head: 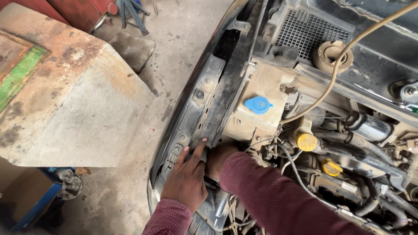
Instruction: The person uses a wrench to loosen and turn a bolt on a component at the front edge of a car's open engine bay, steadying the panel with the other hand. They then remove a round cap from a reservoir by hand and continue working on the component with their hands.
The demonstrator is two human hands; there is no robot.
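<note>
Black front panel edge bears the flat, open left hand; right hand hidden, grip unclear.

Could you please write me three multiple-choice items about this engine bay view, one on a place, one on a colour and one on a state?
1. Where does the left hand lie?
A. flat on the black front panel at the car's edge
B. on the rusty slab
C. on the blue cap

2. What colour is the round cap on the pale reservoir?
A. red
B. blue
C. green

3. How does the right hand show?
A. open and raised above the engine
B. holding the tan hose
C. reaching down behind the panel, fingers hidden

Answers:
1 A, the fingers are spread on the dark panel beside the engine bay.
2 B, the blue cap sits on the reservoir; the two yellow caps lie further right.
3 C, only its back shows, so its grip cannot be told.
</note>
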